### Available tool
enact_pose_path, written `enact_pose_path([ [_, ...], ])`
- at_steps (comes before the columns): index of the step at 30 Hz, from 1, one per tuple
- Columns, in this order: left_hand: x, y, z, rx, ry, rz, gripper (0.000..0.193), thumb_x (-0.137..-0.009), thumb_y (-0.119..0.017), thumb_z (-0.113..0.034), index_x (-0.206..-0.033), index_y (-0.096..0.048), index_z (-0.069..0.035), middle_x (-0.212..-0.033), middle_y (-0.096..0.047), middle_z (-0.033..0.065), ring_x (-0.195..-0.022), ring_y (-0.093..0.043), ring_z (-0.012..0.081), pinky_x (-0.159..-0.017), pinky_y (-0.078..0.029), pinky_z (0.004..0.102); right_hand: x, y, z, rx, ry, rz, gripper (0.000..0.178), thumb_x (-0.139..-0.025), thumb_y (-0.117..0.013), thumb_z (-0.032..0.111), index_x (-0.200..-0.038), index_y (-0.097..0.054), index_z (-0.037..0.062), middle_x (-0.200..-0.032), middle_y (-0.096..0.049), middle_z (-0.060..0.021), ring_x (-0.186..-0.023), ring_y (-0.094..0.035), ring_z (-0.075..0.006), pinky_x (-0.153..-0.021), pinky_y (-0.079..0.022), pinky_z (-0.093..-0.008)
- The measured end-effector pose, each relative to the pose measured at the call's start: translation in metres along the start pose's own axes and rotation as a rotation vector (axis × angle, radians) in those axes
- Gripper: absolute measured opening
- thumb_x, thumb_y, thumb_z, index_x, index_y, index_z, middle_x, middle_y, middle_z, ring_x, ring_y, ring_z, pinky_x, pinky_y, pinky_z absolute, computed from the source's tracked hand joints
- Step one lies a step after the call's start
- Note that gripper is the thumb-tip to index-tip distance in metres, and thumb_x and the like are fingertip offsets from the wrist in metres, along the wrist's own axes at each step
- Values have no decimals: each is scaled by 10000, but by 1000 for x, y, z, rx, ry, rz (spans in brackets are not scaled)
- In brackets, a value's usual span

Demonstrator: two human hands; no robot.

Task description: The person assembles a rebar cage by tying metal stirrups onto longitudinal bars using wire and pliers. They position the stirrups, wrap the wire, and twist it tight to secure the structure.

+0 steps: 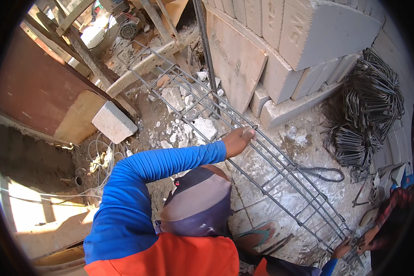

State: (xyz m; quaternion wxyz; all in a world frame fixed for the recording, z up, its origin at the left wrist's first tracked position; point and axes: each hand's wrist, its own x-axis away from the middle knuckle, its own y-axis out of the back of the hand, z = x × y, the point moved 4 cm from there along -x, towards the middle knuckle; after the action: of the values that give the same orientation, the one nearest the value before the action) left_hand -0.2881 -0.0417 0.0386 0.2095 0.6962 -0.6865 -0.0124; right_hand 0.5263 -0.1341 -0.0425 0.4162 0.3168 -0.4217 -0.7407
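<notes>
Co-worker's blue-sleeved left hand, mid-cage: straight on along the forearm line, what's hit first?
Past the rebar cage it grips, the left hand would likely meet the lowest long pale block; hand height is unclear, so it might pass over.

A long, open-sided grey steel-bar cage (295,167) stretches out diagonally.

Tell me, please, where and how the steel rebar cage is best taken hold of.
Probably mid-length, by the picture's lower-left long bar of the steel rebar cage, coming from that side: the bar is slender, with open gaps beside it to wrap a grip round, and stacked white blocks stand opposite.
</notes>
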Motion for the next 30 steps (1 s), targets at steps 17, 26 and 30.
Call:
enact_pose_path([
  [17,-12,-35,-27,31,190,121,391,-1075,-421,-350,-1167,-692,-84,-590,-412,-19,-462,-424,114,-451,-369,307,-13,-4,-41,267,-58,16,574,-1060,-460,419,-1217,-663,-95,-1049,-705,-307,-956,-675,-445,-832,-503,-494],
  [26,-26,-26,-18,-19,309,206,402,-1067,-453,-368,-1178,-677,-54,-616,-424,-6,-447,-417,130,-390,-342,309,-19,-18,-60,195,36,-68,479,-1049,-483,332,-1084,-669,-108,-976,-678,-287,-871,-631,-420,-789,-476,-485],
  [30,-28,-26,-19,6,366,189,375,-1033,-432,-266,-1180,-704,-54,-611,-478,42,-439,-480,181,-402,-393,358,-24,-19,-60,110,37,-17,471,-1038,-501,337,-1049,-663,-105,-978,-668,-290,-840,-609,-409,-764,-455,-493],
])
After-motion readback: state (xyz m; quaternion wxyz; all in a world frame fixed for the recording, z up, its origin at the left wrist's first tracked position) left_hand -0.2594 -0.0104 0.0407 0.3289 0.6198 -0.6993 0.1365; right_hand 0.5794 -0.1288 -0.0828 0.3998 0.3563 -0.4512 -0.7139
